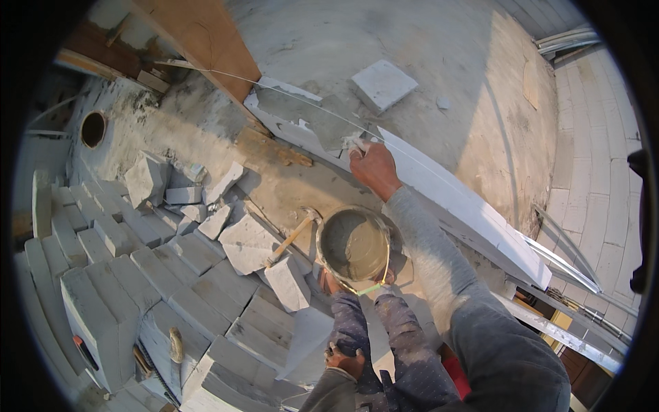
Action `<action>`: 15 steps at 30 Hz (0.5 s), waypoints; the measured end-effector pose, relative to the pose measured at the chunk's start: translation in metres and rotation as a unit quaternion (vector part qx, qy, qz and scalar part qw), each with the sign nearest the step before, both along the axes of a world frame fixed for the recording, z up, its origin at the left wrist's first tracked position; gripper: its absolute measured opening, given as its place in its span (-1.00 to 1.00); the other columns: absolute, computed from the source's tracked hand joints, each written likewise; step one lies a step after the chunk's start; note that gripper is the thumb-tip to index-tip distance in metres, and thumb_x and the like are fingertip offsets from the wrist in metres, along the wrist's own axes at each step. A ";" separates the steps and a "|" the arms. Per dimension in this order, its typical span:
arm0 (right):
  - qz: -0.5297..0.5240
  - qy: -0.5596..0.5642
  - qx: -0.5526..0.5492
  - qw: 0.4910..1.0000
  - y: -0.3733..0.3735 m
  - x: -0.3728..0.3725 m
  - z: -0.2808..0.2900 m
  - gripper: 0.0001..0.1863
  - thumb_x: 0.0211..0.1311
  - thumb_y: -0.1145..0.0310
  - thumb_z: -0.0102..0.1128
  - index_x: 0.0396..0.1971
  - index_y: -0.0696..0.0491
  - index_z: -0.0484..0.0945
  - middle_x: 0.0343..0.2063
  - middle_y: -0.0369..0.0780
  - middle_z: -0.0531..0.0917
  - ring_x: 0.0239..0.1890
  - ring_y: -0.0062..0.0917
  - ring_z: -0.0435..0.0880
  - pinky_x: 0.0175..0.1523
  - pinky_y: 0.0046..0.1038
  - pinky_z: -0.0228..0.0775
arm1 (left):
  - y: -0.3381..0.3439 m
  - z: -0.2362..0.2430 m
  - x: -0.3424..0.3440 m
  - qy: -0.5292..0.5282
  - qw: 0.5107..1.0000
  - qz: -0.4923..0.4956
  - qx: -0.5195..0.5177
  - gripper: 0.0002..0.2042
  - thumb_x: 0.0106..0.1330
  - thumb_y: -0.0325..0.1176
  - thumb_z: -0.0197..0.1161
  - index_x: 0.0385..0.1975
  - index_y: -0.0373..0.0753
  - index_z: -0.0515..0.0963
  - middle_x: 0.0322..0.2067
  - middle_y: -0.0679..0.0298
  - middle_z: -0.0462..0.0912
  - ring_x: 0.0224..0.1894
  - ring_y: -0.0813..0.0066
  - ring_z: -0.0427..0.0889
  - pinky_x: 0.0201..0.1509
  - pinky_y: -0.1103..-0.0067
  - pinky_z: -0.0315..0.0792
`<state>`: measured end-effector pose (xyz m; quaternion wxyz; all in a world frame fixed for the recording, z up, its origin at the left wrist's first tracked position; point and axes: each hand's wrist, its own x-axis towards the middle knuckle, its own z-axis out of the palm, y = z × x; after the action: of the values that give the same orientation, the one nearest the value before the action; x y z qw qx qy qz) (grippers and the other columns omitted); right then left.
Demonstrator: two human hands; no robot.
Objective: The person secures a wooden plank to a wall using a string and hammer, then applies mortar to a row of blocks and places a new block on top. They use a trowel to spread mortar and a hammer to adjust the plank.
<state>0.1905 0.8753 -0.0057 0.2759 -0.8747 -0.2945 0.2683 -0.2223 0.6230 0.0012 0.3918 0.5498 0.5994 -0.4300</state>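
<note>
My right hand (376, 166) reaches out over the low block wall (439, 182), its fingers closed at a small whitish lump (353, 143). What that lump is, I cannot make out. Beside the fingers, wet grey mortar (302, 113) covers the wall's top on the left. A taut white string runs along above the wall. My left hand (344, 362) rests on my left leg, fingers apart and holding nothing. Between my feet and the wall stands a round bucket (321, 237) partly filled with grey mortar, its wire handle with a green-yellow grip tipped toward me.
A hammer (294, 239) with a wooden handle leans over broken blocks to the left of the bucket. Stacked pale blocks (199, 268) fill the left side. Beyond the wall lies a loose block (384, 86). A wooden board (206, 44) rises at the wall's far end.
</note>
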 end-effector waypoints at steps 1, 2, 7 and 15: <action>-0.015 -0.002 0.002 1.000 -0.015 0.001 -0.003 -0.56 0.29 0.21 0.15 0.03 0.19 0.65 -0.19 0.13 0.72 -0.11 -0.01 0.71 0.04 -0.24 0.51 | 0.000 0.000 0.000 0.002 1.000 0.002 0.012 0.01 0.16 0.11 0.27 0.50 -0.40 -0.02 0.43 -0.23 0.14 0.48 -0.15 0.17 0.53 0.25 0.14; -0.027 -0.010 0.017 0.999 -0.035 0.000 -0.005 -0.57 0.30 0.22 0.16 0.05 0.18 0.64 -0.18 0.13 0.72 -0.11 -0.03 0.72 0.03 -0.25 0.51 | 0.000 0.000 0.000 -0.008 1.000 0.003 0.011 0.01 0.17 0.11 0.26 0.49 -0.41 -0.02 0.43 -0.25 0.15 0.48 -0.16 0.17 0.53 0.26 0.14; -0.071 0.019 0.031 0.997 -0.121 0.007 -0.011 -0.57 0.34 0.28 0.17 0.11 0.20 0.61 -0.21 0.01 0.76 -0.19 -0.35 0.73 -0.03 -0.40 0.52 | -0.003 0.000 0.001 0.000 1.000 0.001 0.021 -0.01 0.21 0.15 0.27 0.50 -0.35 0.02 0.44 -0.20 0.16 0.50 -0.09 0.14 0.56 0.30 0.09; -0.222 0.151 0.008 0.963 -0.219 -0.001 -0.016 -0.53 0.36 0.32 0.19 0.21 0.20 0.54 -0.35 -0.28 0.70 -0.36 -0.65 0.55 -0.19 -0.51 0.49 | 0.007 0.002 0.005 -0.031 0.999 -0.025 -0.003 0.00 0.20 0.11 0.25 0.48 -0.45 -0.02 0.43 -0.30 0.12 0.49 -0.19 0.14 0.54 0.25 0.11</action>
<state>0.1894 0.6563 -0.0214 0.3768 -0.8651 -0.0504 0.3272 -0.2173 0.6300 0.0032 0.4009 0.5768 0.5715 -0.4241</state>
